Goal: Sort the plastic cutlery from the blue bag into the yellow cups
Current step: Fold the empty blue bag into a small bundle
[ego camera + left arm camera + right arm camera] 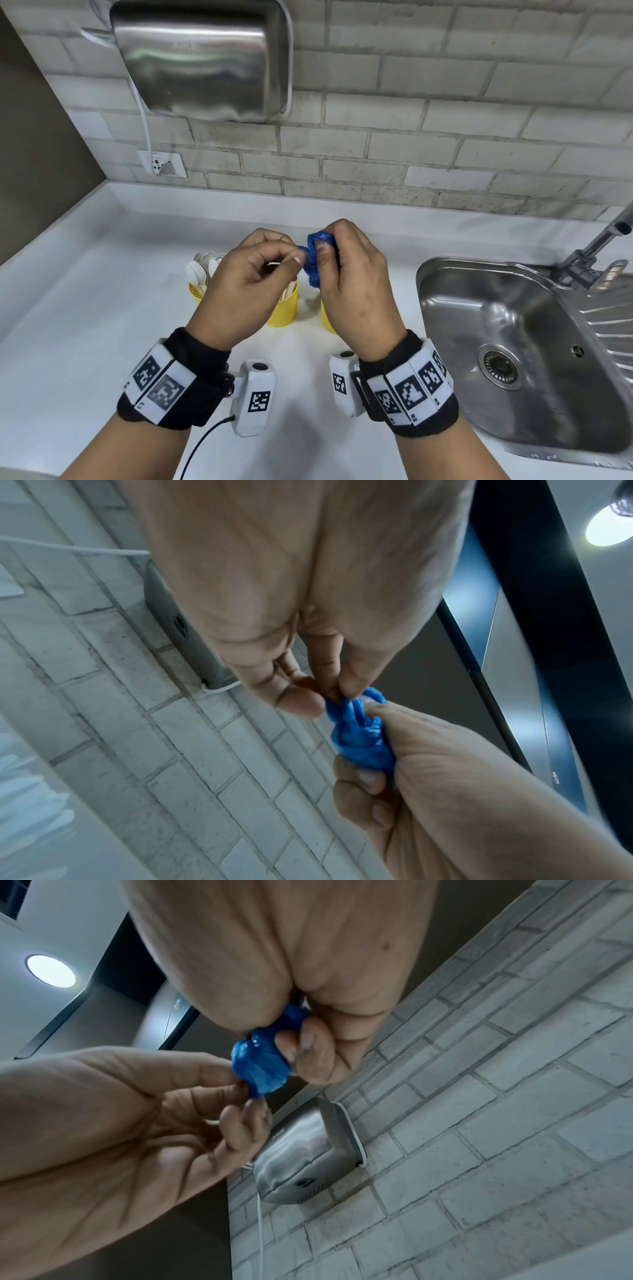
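Observation:
The blue bag [313, 262] is crumpled into a small wad and held above the counter between both hands. My right hand [346, 270] grips most of the blue bag [262, 1058] in curled fingers and thumb. My left hand [260, 270] pinches one end of the blue bag [359, 737] with thumb and fingertips. Three yellow cups stand on the counter below the hands: the left cup [196, 294] holds several white spoons [202, 267], the middle cup [284, 308] holds pale wooden-coloured pieces, and the right cup [327, 320] is mostly hidden by my right hand.
A steel sink [513, 342] with a tap [596, 246] lies to the right. A steel hand dryer [202, 58] hangs on the brick wall, its cord running to a socket [164, 164]. The white counter [102, 325] stretches left and toward me.

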A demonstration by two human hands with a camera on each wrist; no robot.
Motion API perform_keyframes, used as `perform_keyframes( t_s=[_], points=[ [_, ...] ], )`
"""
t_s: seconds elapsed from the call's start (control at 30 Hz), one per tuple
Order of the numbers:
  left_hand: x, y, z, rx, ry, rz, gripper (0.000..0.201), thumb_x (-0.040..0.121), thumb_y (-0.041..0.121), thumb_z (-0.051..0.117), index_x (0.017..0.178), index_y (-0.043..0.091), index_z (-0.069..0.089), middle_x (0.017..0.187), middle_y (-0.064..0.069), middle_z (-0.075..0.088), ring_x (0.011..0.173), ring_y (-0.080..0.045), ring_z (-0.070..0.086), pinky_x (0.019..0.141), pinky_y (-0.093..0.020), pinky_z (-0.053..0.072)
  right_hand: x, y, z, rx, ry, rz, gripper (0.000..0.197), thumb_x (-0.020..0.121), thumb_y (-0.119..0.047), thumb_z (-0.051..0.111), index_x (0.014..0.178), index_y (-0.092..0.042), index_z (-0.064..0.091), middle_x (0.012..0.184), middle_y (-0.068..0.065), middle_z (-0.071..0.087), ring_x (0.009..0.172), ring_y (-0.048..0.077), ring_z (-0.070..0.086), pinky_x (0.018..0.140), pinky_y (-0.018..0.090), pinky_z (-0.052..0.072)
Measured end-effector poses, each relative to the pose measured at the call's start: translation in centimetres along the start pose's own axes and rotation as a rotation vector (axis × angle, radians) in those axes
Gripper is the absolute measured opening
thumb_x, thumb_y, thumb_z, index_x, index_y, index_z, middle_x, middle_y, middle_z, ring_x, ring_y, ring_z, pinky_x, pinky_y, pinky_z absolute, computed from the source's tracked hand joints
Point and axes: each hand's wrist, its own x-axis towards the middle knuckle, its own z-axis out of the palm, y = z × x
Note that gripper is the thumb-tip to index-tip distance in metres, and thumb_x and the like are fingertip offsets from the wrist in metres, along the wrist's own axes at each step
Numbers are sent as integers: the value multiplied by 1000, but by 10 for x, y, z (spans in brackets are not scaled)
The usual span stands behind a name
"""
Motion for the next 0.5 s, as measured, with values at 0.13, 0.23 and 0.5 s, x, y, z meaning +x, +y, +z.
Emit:
perform_keyframes(
  t_s=[0.13, 0.23, 0.5],
  points=[
    [-1, 3, 3, -200, 70, -9, 8, 77, -4, 82, 79, -1, 75, 91, -16, 75, 85, -25, 72, 85, -35, 58, -2, -3, 0, 17, 14, 6, 12, 103, -9, 50, 93, -9, 56, 90, -2, 57, 77, 14, 55, 71, 21, 43],
    [-2, 4, 6, -274, 100, -45, 10, 76, -12, 78, 78, -5, 72, 82, -16, 76, 75, -24, 71, 77, -33, 59, -2, -9, 0, 27, 32, 7, 12, 102, -6, 51, 92, -8, 56, 89, -2, 57, 77, 11, 51, 70, 12, 38],
    [0, 13, 4, -391, 55, -183, 57, 79, -21, 71, 95, 16, 31, 80, -19, 73, 62, -23, 68, 66, -27, 55, -6, -11, -1, 16, 46, 14, 12, 102, -5, 52, 92, -9, 56, 86, -5, 55, 74, 6, 46, 71, 6, 35]
  ],
)
